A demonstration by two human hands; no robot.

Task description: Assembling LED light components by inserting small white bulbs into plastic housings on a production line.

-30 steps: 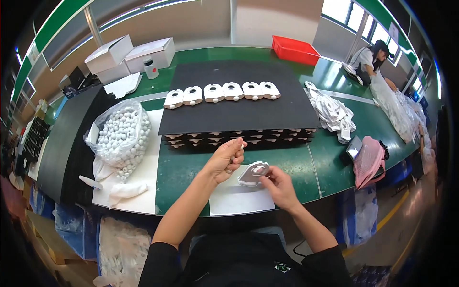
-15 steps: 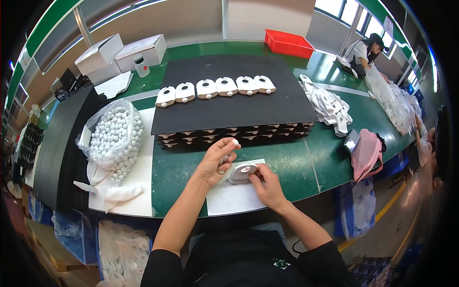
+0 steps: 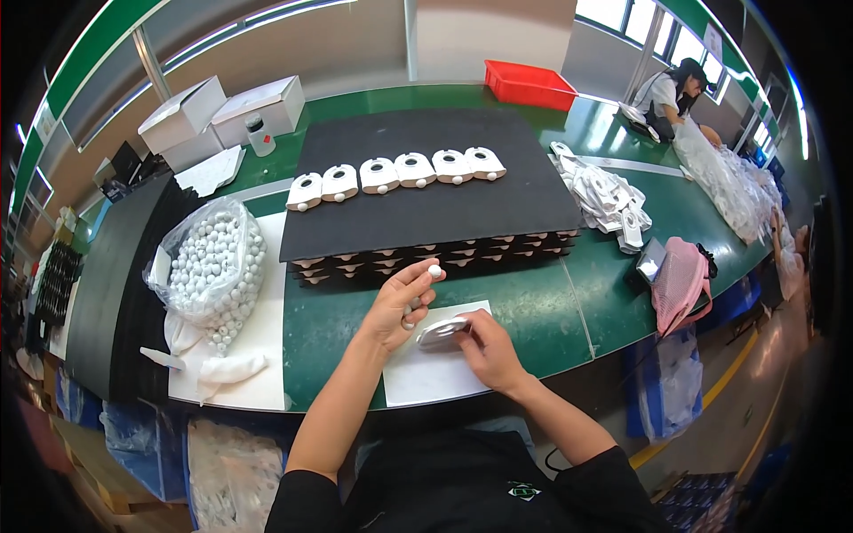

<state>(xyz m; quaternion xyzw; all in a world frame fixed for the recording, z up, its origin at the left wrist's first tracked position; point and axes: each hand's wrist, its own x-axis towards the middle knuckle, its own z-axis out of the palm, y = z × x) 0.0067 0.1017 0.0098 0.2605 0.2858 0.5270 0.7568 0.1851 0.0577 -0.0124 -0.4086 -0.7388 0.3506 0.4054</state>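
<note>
Between the thumb and fingertips of my left hand is a small white ball; more balls show in the curl of its lower fingers. My right hand grips a white plastic part by its right side, tilted above a white sheet. The ball and the part are apart. Beyond my hands, several white parts, each with a round dark hole and a ball at its near edge, lie in a row on a black board. That board tops a stack with similar parts between its layers.
A clear bag of white balls stands at the left, with a white cloth near it. Loose white parts are heaped at the right, beside a pink mesh bag. A red bin sits at the back; a co-worker sits far right.
The white part in my right hand has tilted and now shows more of its edge. My left hand still pinches the ball, nearly in place. The view has shifted slightly.
</note>
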